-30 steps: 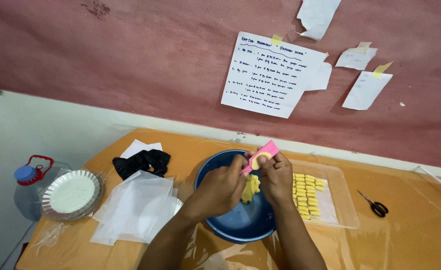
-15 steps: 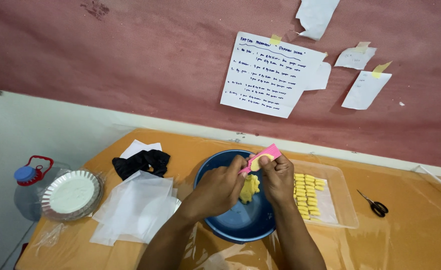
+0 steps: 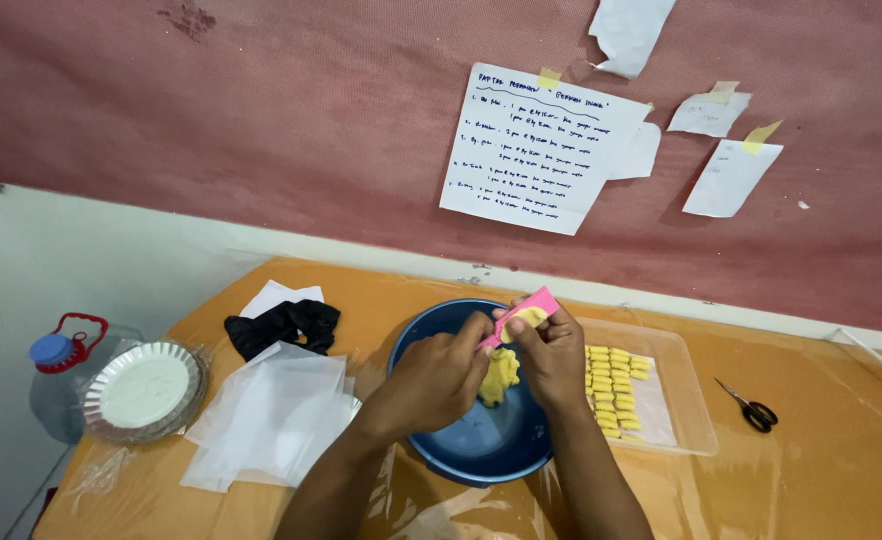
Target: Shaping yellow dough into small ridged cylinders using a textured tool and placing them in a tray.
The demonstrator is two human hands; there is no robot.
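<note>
Your two hands meet above a blue bowl (image 3: 481, 440) that sits on an orange worktop (image 3: 821, 470) covered in clear plastic. Your right hand (image 3: 551, 355) grips a small pink mould (image 3: 521, 312), its fingers (image 3: 521, 335) wrapped around it from below, and the mould tilts up toward the wall. A dab of yellow dough shows at the mould's upper end. Your left hand (image 3: 436, 380) comes in from the left with its fingers (image 3: 473, 335) pinched on the mould's lower edge, so both hands grasp it together. Under the hands, inside the bowl, lies a lump of yellow dough (image 3: 499, 375).

Just right of the bowl is a clear tray (image 3: 686, 400) holding neat rows of small yellow dough pieces (image 3: 616, 385). Farther right, well apart, small scissors (image 3: 751, 408) lie on the worktop. Left of the bowl are a stack of white sheets (image 3: 271, 415) and a crumpled black cloth (image 3: 281, 325). At the far left edge sits a fluted foil dish (image 3: 146, 388), with a clear jug with a blue cap (image 3: 56, 350) beside it. Paper notes (image 3: 536, 150) are taped to the reddish wall above.
</note>
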